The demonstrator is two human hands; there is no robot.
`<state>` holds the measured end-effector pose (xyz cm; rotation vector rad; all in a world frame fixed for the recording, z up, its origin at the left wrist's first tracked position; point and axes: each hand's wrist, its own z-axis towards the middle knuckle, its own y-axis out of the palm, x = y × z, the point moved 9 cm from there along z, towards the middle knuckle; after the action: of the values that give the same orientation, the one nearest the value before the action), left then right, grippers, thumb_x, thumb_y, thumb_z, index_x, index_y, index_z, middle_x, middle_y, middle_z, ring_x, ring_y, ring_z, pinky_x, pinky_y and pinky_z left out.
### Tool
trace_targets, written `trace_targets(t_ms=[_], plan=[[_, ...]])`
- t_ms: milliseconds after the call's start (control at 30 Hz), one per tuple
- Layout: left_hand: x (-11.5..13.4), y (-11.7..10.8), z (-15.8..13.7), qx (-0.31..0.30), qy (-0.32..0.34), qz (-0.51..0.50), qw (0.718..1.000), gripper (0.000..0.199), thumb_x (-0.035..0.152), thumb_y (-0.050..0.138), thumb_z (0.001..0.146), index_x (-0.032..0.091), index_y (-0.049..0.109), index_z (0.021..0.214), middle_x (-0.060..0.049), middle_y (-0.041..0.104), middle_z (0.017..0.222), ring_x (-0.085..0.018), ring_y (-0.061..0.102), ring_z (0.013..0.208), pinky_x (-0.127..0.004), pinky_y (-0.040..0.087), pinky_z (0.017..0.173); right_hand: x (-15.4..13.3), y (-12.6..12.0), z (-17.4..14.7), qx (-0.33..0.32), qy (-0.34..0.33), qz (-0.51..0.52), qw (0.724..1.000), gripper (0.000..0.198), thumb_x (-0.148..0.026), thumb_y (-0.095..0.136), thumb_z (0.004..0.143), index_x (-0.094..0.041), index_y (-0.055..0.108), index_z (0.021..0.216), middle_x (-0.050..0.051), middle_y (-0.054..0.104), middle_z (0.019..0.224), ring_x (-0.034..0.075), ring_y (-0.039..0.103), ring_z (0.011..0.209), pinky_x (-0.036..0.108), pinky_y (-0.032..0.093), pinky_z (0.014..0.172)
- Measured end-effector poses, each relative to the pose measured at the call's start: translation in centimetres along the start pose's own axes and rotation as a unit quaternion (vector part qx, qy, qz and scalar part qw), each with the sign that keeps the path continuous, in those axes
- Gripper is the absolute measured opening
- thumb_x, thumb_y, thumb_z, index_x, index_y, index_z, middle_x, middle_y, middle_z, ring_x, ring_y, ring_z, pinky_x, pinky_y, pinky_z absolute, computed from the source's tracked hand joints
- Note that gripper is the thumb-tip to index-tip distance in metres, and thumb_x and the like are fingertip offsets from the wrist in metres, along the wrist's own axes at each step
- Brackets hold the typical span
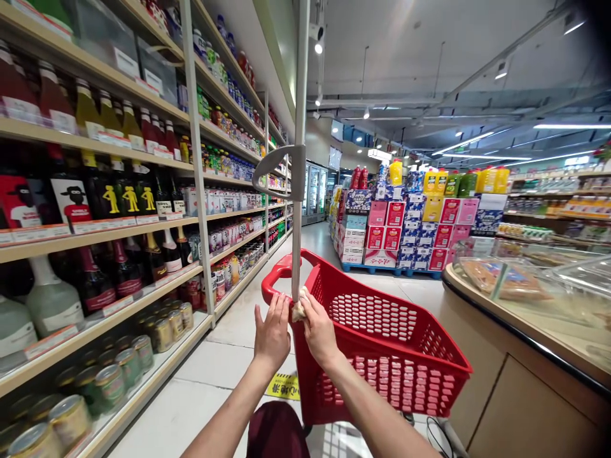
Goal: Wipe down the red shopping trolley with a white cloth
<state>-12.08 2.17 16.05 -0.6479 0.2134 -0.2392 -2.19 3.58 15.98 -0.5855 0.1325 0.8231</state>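
A red plastic shopping basket cart (pixel 372 337) stands in front of me, with a curved red handle (pixel 271 286) at its near left end. From that end rises a grey metal pole (pixel 300 235) carrying a grey plastic hook (pixel 281 172). My right hand (pixel 319 326) is closed on a pale crumpled cloth (pixel 298 311), which it presses to the cart's rim at the foot of the pole. My left hand (pixel 273 334) lies against the rim just left of the cloth, its fingers stretched out and holding nothing.
Shelves (pixel 95 235) of bottles and cans line the left. A counter (pixel 515 369) with clear covers stands close on the right. Stacked drink cartons (pixel 382 229) rise ahead. A yellow floor sign (pixel 285 385) lies below my hands, and a dark-clothed knee (pixel 277 429) shows below.
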Motion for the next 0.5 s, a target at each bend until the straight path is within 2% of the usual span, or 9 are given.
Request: trace_targets(t_ms=[100, 200, 267, 333, 400, 500], plan=[[-0.1, -0.3, -0.1, -0.004, -0.005, 0.002, 1.0, 0.061, 0.007, 0.039, 0.067, 0.011, 0.036, 0.128, -0.01, 0.039, 0.134, -0.02, 0.024, 0.128, -0.049, -0.001, 0.106, 3.7, -2.2, -3.2, 0.014, 0.011, -0.043, 0.999, 0.044, -0.011, 0.034, 0.081, -0.021, 0.046, 0.123, 0.007, 0.046, 0.128, 0.017, 0.04, 0.119, 0.038, 0.037, 0.097], [1.6, 0.0, -0.6, -0.007, 0.004, -0.003, 1.0, 0.064, 0.01, 0.039, 0.068, 0.009, 0.03, 0.131, -0.011, 0.034, 0.137, -0.021, 0.018, 0.13, -0.049, 0.0, 0.106, 7.6, -4.4, -6.2, 0.031, 0.059, -0.099, 0.993, 0.045, -0.01, 0.035, 0.079, -0.02, 0.048, 0.121, 0.008, 0.048, 0.126, 0.02, 0.041, 0.118, 0.042, 0.036, 0.096], [4.0, 0.5, -0.9, -0.012, 0.035, -0.008, 0.999, 0.065, 0.011, 0.039, 0.068, 0.009, 0.027, 0.132, -0.01, 0.029, 0.139, -0.021, 0.014, 0.131, -0.048, 0.001, 0.106, 7.9, -4.5, -6.7, 0.035, 0.072, -0.109, 0.991, 0.047, -0.009, 0.034, 0.079, -0.019, 0.046, 0.123, 0.009, 0.047, 0.127, 0.019, 0.039, 0.119, 0.042, 0.035, 0.097], [6.4, 1.3, -1.1, -0.017, 0.067, -0.011, 0.998, 0.065, 0.012, 0.039, 0.069, 0.011, 0.027, 0.133, -0.009, 0.028, 0.14, -0.02, 0.012, 0.132, -0.047, 0.001, 0.106, 6.7, -3.8, -6.1, 0.028, 0.057, -0.096, 0.993, 0.048, -0.008, 0.033, 0.079, -0.019, 0.043, 0.125, 0.008, 0.043, 0.13, 0.018, 0.036, 0.122, 0.041, 0.034, 0.098], [7.8, 2.0, -1.2, -0.026, 0.073, -0.008, 0.997, 0.063, 0.013, 0.038, 0.069, 0.011, 0.029, 0.132, -0.008, 0.03, 0.139, -0.019, 0.012, 0.132, -0.047, 0.0, 0.106, 6.0, -3.5, -5.7, 0.013, 0.032, -0.088, 0.995, 0.049, -0.008, 0.033, 0.079, -0.019, 0.042, 0.126, 0.008, 0.041, 0.132, 0.017, 0.034, 0.123, 0.04, 0.034, 0.099], [8.2, 3.0, -0.9, -0.049, 0.067, -0.002, 0.997, 0.065, 0.012, 0.038, 0.067, 0.011, 0.03, 0.131, -0.009, 0.031, 0.138, -0.02, 0.013, 0.131, -0.048, -0.001, 0.106, 8.9, -6.0, -7.0, 0.004, 0.048, -0.122, 0.991, 0.051, -0.004, 0.032, 0.076, -0.019, 0.046, 0.122, 0.008, 0.046, 0.128, 0.017, 0.038, 0.12, 0.04, 0.034, 0.098]])
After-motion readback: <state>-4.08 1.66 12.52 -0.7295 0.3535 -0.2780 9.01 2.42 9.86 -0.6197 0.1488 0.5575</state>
